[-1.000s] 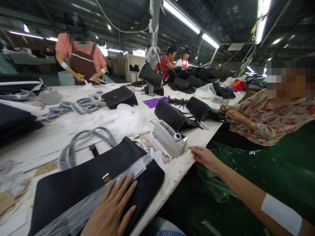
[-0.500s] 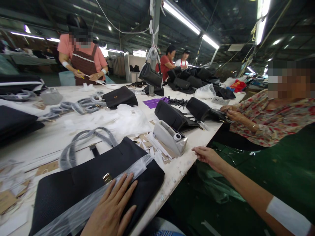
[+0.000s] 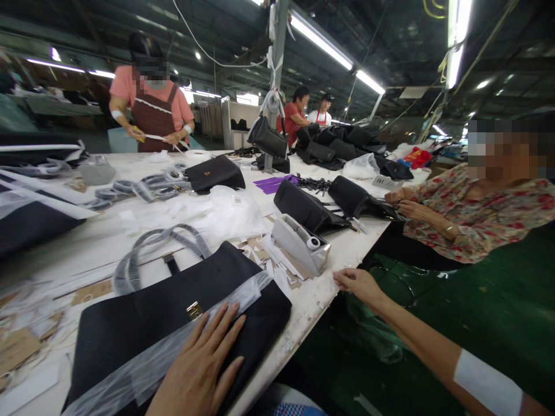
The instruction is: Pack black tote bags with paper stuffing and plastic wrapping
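A black handbag (image 3: pixel 151 323) lies on the table in front of me, with a gold clasp (image 3: pixel 194 310) and handles (image 3: pixel 127 268) wrapped in clear plastic. A translucent plastic strip (image 3: pixel 249 292) runs diagonally across the bag. My left hand (image 3: pixel 206 358) lies flat on strip and bag, fingers stretched out. At the table edge, right of the bag, my right hand (image 3: pixel 358 284) has thumb and fingertips pinched together. Whatever is between those fingertips is too small to make out. Nearby stands a grey tape dispenser (image 3: pixel 288 242) with a white roll.
Paper and card scraps (image 3: pixel 277 257) lie beside the dispenser. Behind are white plastic bags (image 3: pixel 232 211), wrapped handles (image 3: pixel 147 188) and more black handbags (image 3: pixel 299 202). A co-worker in a floral shirt (image 3: pixel 459 214) sits at the right; another in an apron (image 3: pixel 154 110) stands across the table.
My right hand has moved slightly left and down along the table edge. My left hand stays flat on the bag. White strips now lie across the black item at far left.
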A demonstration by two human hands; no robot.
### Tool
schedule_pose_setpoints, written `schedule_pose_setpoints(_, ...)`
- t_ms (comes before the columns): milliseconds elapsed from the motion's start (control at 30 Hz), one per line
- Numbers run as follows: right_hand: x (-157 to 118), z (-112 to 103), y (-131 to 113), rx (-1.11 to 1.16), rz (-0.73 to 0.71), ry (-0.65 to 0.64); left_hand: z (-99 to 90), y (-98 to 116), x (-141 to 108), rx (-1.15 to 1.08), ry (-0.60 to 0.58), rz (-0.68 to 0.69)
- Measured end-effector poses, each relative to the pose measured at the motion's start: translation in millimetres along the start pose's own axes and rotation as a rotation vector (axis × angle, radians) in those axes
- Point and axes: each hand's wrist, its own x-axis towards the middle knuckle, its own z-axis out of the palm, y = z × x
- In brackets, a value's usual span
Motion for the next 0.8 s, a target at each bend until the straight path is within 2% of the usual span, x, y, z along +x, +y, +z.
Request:
schedule_pose_setpoints(233, -28.0, -13.8, 32.9, 0.042, -0.008, 0.037, 1.4, 1.7, -1.6, 0.027, -0.002, -0.001)
schedule_pose_setpoints(467, -20.8, -10.5, 35.7, 0.183, 0.199, -0.051, 4.7, 1.4, -0.4, -0.036, -0.001, -0.005)
schedule_pose_setpoints(567, -18.3, -8.8, 43.9, 0.203, 0.284, -0.107, 4.3, 1.7, 0.2, -0.023, -0.002, 0.000)
schedule_pose_setpoints(667, -18.5, -15.7, 55.5, 0.008, 0.296, -0.138, 3.4, 1.9, -0.3, -0.016, -0.003, -0.005)
schedule_pose_setpoints(733, -17.7, -24.9, 56.6, -0.167, 0.220, -0.065, 2.7, 1.8, -1.0, -0.010, -0.014, -0.012)
schedule_pose_setpoints(800, -16.2, -34.3, 44.5, -0.248, 0.117, 0.064, 2.0, 1.7, -1.6, -0.007, -0.032, -0.014)
